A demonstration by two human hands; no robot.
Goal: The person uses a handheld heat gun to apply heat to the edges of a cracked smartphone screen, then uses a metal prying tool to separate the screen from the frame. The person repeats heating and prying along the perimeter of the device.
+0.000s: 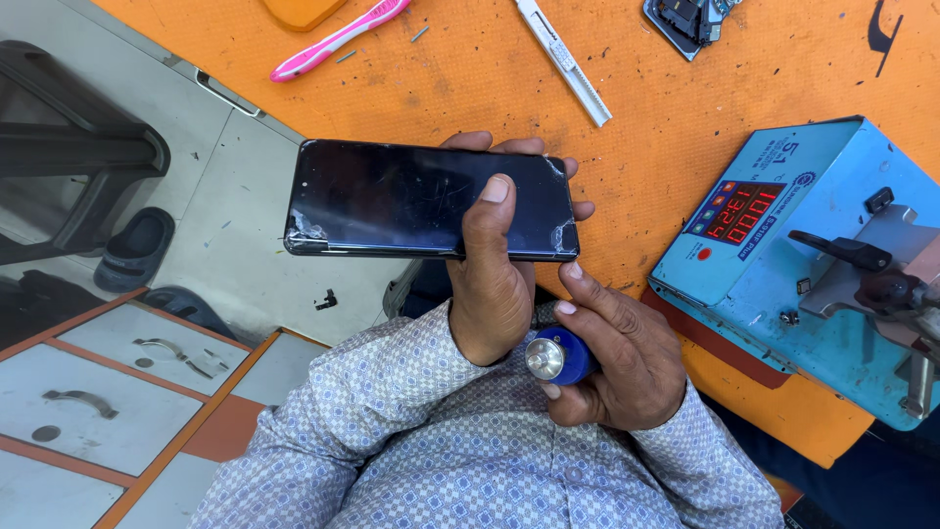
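My left hand (494, 284) holds a black smartphone (392, 196) flat in front of me, thumb on the glass and fingers wrapped behind it. The phone's dark screen is cracked at both corners of its near edge. My right hand (617, 353) sits just below and to the right of the phone, closed around a small blue cylindrical tool (560, 356) with a round silver end. The index finger of that hand reaches up toward the phone's near right corner. Both hands hover over the near edge of an orange worktable (666, 127).
A blue machine (783, 255) with a red digit display and a black lever stands on the table at right. Farther back lie a pink toothbrush (333, 39), a white strip tool (568, 64) and an opened phone part (685, 20). Grey drawers (98, 392) and a sandal (137, 250) are at left.
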